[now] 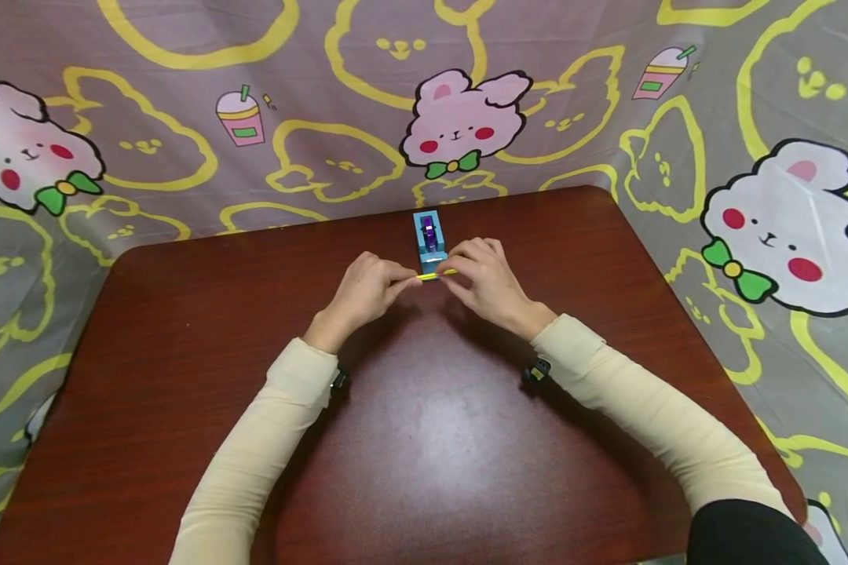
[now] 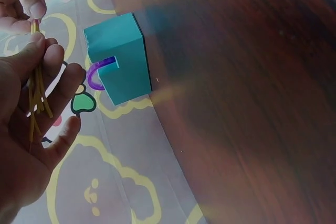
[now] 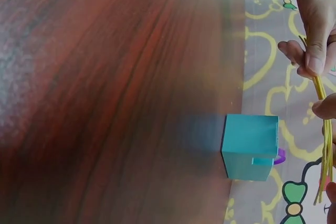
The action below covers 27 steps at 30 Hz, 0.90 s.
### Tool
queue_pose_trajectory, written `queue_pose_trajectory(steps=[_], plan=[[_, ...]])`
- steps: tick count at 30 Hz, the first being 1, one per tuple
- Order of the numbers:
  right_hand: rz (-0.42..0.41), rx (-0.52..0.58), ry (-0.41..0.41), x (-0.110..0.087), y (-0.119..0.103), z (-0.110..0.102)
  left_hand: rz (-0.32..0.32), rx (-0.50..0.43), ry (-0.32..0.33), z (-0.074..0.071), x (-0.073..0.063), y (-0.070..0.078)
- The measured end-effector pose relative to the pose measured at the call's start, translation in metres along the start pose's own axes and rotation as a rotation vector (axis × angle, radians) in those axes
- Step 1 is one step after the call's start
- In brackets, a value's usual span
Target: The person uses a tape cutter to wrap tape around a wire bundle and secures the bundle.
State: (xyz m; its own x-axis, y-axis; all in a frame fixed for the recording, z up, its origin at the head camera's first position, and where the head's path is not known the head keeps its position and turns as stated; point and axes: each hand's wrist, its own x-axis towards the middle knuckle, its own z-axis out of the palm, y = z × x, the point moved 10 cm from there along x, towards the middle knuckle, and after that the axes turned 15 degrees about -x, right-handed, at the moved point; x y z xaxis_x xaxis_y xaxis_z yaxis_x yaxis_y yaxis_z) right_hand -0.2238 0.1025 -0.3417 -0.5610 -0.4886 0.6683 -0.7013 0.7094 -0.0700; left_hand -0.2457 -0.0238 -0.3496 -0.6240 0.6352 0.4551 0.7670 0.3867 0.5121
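A slim bundle of thin yellow strands [image 1: 428, 276] stretches between my two hands above the table; what the strands are made of I cannot tell. My left hand [image 1: 359, 292] pinches the bundle between thumb and fingertips, and loose strand ends [image 2: 39, 98] fan out over its palm in the left wrist view. Close beside it, my right hand [image 1: 491, 284] grips the bundle too, with its fingers bent. In the right wrist view more yellow ends [image 3: 326, 166] spread past the right fingers, which the frame edge partly cuts off. Just beyond the hands is a light-blue box-like holder [image 2: 126, 48].
The holder carries a purple round part [image 1: 429, 233] and resembles a tape dispenser. It stands near the far edge of the dark red-brown table [image 1: 205, 353]. Patterned cloth [image 1: 353, 71] with cartoon animals hangs behind and at the sides.
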Motion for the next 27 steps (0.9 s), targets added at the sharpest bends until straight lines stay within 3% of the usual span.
queue_pose_trajectory(steps=[8,18,22,27], plan=[[0.016,-0.022,-0.144,0.003,0.001,0.010,-0.003,0.041,-0.021,0.001,-0.003,0.001],[0.039,0.034,-0.515,0.009,-0.002,0.024,0.036,0.109,-0.102,0.002,-0.005,0.008],[0.036,0.153,-0.613,0.011,-0.004,0.029,0.057,0.109,-0.123,0.001,-0.005,0.011],[0.069,0.393,-0.771,0.004,-0.003,0.042,0.083,0.092,-0.133,0.001,-0.006,0.015]])
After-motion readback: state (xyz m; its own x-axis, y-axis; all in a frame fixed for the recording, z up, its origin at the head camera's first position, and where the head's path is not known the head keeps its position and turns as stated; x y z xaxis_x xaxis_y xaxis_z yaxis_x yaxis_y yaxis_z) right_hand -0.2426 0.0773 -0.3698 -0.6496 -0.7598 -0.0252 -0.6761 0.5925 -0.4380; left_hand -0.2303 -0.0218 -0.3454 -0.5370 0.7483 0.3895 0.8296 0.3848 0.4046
